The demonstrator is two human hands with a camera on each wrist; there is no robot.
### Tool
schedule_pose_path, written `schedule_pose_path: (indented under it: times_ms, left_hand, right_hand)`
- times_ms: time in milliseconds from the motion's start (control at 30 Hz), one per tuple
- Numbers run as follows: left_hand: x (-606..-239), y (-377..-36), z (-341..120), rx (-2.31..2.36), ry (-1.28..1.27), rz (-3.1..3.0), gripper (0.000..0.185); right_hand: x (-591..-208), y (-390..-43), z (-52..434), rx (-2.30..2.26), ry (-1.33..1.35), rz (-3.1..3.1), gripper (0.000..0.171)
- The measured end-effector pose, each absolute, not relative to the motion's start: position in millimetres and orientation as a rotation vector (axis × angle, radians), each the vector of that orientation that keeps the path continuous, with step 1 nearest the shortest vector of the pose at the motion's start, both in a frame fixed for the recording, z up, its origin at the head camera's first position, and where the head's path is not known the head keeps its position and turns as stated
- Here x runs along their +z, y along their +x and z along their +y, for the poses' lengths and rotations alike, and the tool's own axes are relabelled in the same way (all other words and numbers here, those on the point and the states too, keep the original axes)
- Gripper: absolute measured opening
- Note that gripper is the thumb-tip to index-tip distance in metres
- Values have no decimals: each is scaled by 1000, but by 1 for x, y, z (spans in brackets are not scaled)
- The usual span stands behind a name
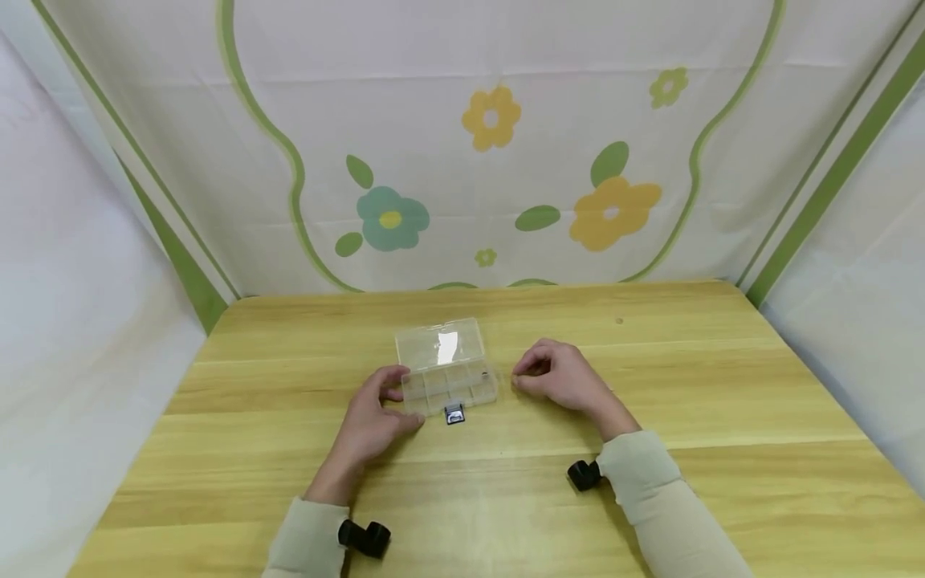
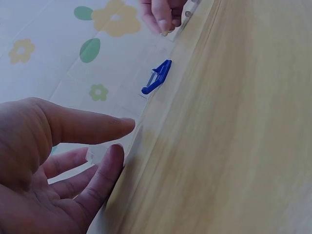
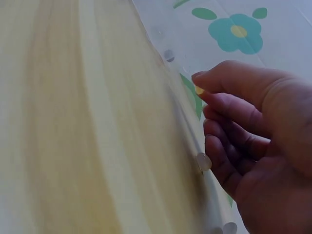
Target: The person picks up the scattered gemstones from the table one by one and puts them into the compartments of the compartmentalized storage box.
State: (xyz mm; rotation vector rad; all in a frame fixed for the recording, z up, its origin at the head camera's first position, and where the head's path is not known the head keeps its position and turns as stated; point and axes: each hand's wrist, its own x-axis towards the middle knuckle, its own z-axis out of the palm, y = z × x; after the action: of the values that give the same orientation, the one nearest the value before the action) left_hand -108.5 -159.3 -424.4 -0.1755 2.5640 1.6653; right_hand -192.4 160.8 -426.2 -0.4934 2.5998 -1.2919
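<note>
A clear plastic compartment box (image 1: 450, 389) stands on the table with its lid (image 1: 426, 347) raised behind it. My left hand (image 1: 372, 417) holds the box's left end, thumb at the front corner and fingers at the back. A blue clasp (image 2: 157, 78) sticks out from the front edge. Just right of the box, my right hand (image 1: 560, 376) pinches a tiny yellowish piece (image 3: 199, 90) between thumb and index finger; its exact kind cannot be made out. One right-hand compartment shows a small dark speck (image 1: 485, 375).
Small round, see-through pieces (image 3: 204, 162) lie on the wooden table (image 1: 506, 514) near the right hand. Another small disc (image 1: 619, 321) rests farther back to the right. A flower-printed cloth (image 1: 433, 144) rises behind the table's rear edge.
</note>
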Motion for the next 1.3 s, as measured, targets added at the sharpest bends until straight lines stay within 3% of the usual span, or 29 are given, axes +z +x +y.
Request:
schedule_pose_path:
  times_ms: [1300]
  left_hand:
    - [-427, -108, -158, 1724, -197, 2523, 79]
  right_hand:
    - [-431, -171, 100, -1474, -471, 2597, 5]
